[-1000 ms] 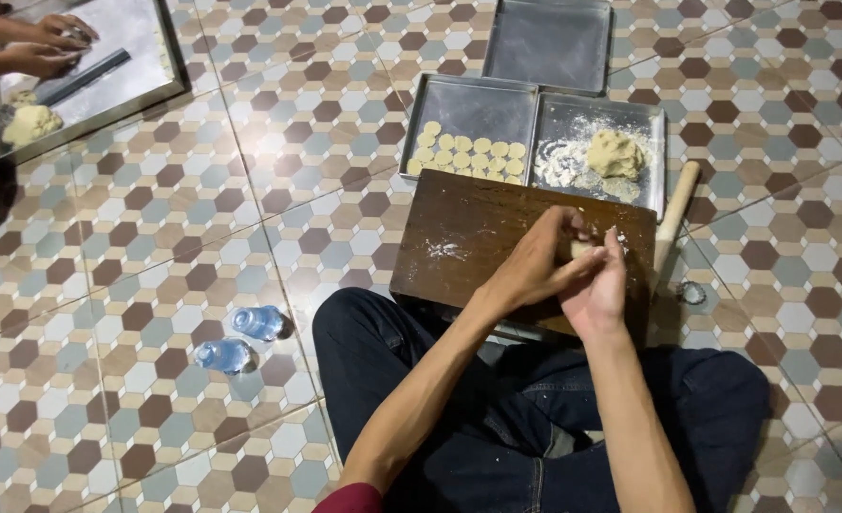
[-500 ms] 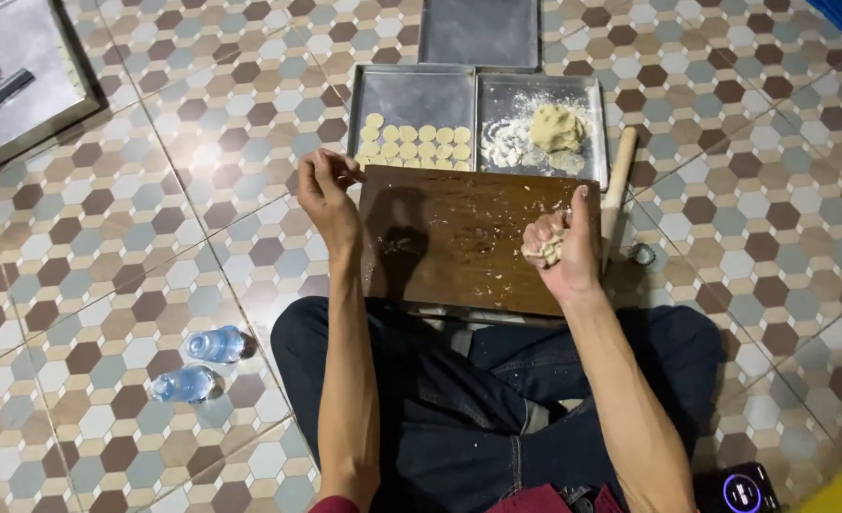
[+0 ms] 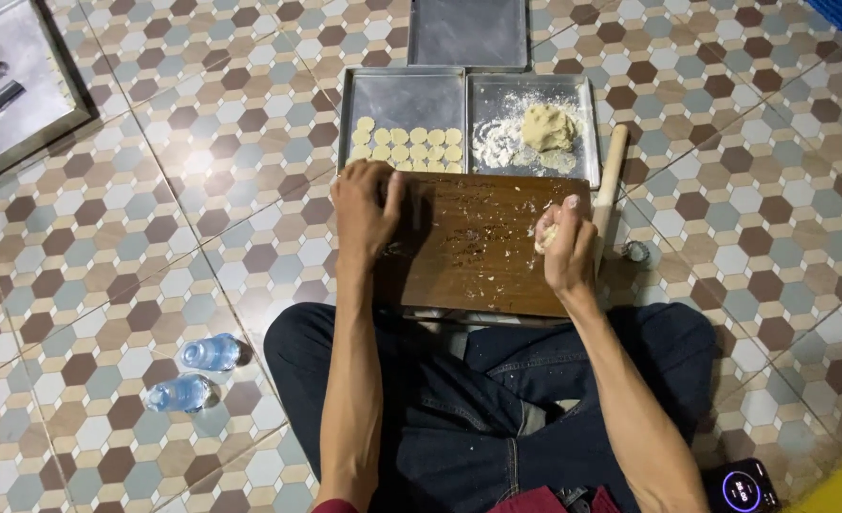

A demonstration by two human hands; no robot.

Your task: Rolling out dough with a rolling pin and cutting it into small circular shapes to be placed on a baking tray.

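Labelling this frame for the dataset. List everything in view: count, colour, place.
wooden board: 1, brown, on the floor before the knees
dough discs: two rows, pale, in the left metal tray
dough lump: 1, beige, with flour in the right metal tray
third tray: 1, grey, behind those two
rolling pin: 1, light wood, right of the board
water bottles: 2, clear blue, on the floor at left
framed tray: 1, top left corner
phone: 1, dark, bottom right
tiled floor: hexagon pattern
left hand: on the board's left edge
right hand: grip on a small dough piece
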